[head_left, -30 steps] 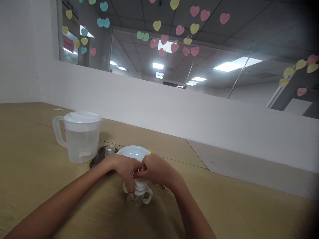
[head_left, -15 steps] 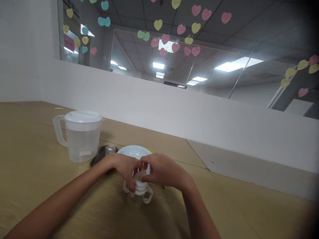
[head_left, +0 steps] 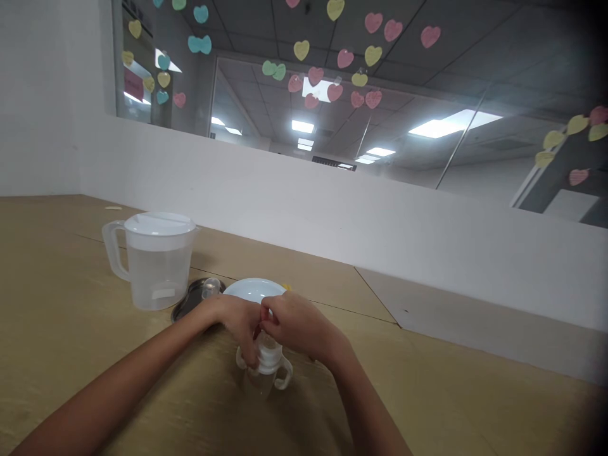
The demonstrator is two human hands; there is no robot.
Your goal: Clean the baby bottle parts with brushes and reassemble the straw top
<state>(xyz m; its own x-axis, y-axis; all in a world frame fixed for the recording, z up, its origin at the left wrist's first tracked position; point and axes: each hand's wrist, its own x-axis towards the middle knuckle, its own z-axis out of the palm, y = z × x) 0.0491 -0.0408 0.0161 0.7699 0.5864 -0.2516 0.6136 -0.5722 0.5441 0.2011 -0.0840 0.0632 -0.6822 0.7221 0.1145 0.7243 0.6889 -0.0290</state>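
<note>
A clear two-handled baby bottle [head_left: 259, 375] was stood upright on a wooden tabletop [head_left: 71, 361], its white collar [head_left: 269, 356] enclosed from above by both hands. The left hand [head_left: 235, 320] was curled down over the top of the bottle, and the right hand [head_left: 297, 324] was pinched in against it from the other side, the two hands touching; exactly what was pinched was hidden by the fingers. Little room was left behind the hands, where a round white dish [head_left: 251, 289] was placed. A dark round dish [head_left: 190, 301] bearing a clear bottle teat [head_left: 211, 287] lay just beside the left wrist. A lidded plastic pitcher [head_left: 156, 269] of water was stood farther left, well apart from the bottle. The table's far edge met a white partition [head_left: 332, 234].
</note>
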